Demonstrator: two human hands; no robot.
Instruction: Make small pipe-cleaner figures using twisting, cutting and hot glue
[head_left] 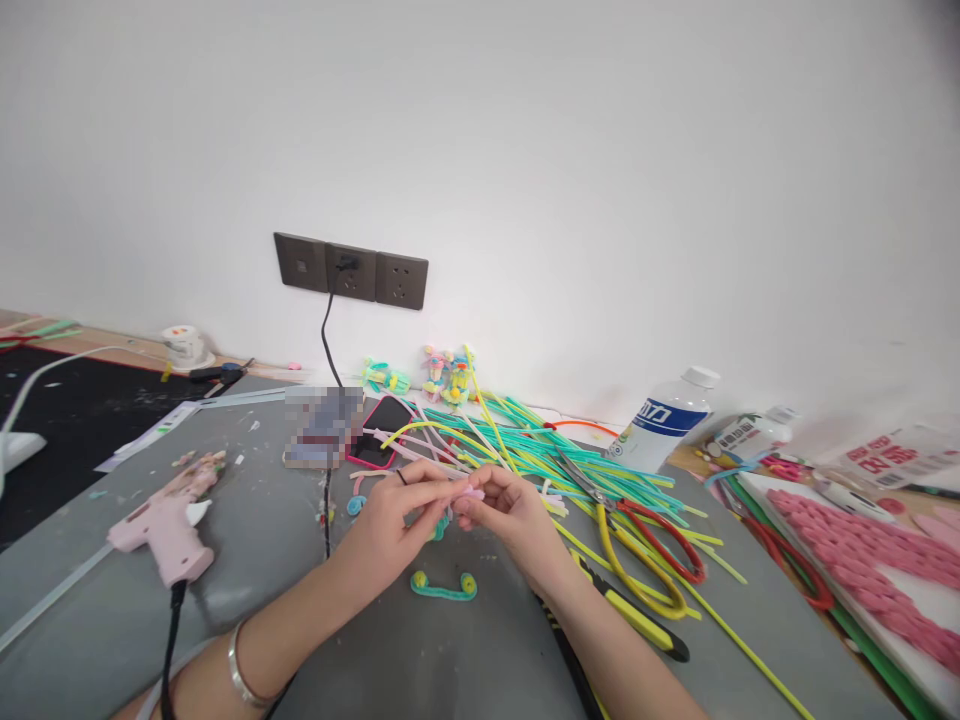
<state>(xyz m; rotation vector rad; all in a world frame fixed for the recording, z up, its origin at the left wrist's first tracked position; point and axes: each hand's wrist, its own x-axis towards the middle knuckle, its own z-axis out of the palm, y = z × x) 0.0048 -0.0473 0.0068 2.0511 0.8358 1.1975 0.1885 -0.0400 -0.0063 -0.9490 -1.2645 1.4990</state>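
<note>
My left hand (397,515) and my right hand (506,515) meet in the middle with their fingertips pinched. Between them is a small pale pink-lilac piece of pipe cleaner (472,493), mostly hidden by the fingers. Just below the fingertips, a teal pipe-cleaner piece (439,528) partly shows; I cannot tell whether it touches the hands. Nearer to me on the grey table lies a teal pipe cleaner (444,594) with a yellow coil at each end. A blue coiled piece (356,506) rests beside my left hand.
A pink glue gun (161,525) lies at left with its cord. Behind my right hand spread many teal and yellow pipe cleaners (517,435), with scissors (652,545) on them. A yellow-black utility knife (630,610) is near my right forearm. A bottle (667,420) and small pipe-cleaner figures (450,375) stand near the wall.
</note>
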